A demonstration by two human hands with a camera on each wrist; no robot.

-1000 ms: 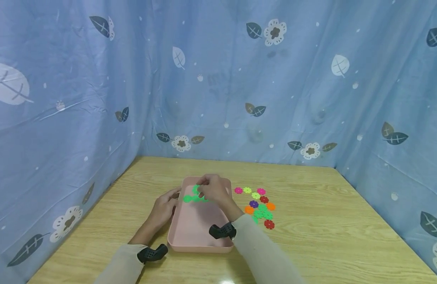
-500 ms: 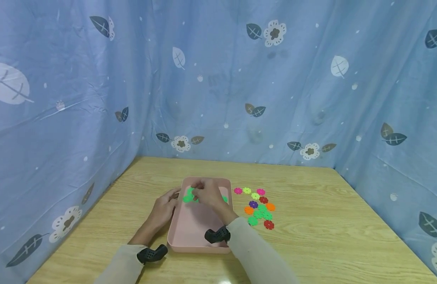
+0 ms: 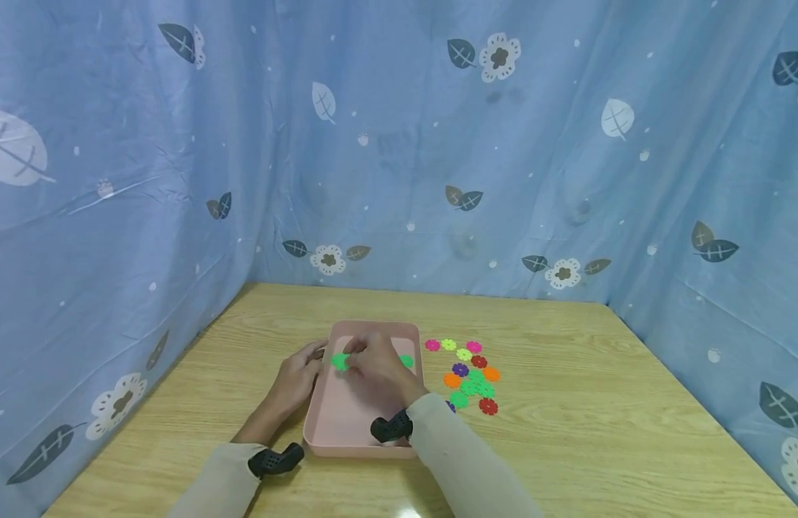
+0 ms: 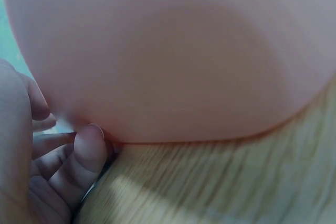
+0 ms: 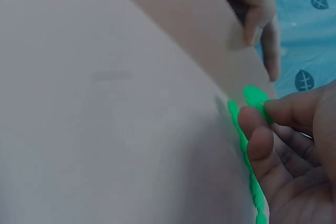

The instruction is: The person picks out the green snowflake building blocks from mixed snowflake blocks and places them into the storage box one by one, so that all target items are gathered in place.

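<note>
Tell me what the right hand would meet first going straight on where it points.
For the right hand, probably the green disc lying just to its left, then the tray's left wall. Its height above that disc is unclear, so it might pass over.

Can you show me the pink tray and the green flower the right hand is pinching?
Pink tray (image 3: 340, 419): head view, on its bare floor.
Green flower (image 5: 254, 95): right wrist view, on its upper, uncovered part.

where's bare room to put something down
Free: table between the colored pieces and right curtain; near left part of the pink tray. Crowded: among those pieces, and the tray's far part, around green discs and the right hand.
</note>
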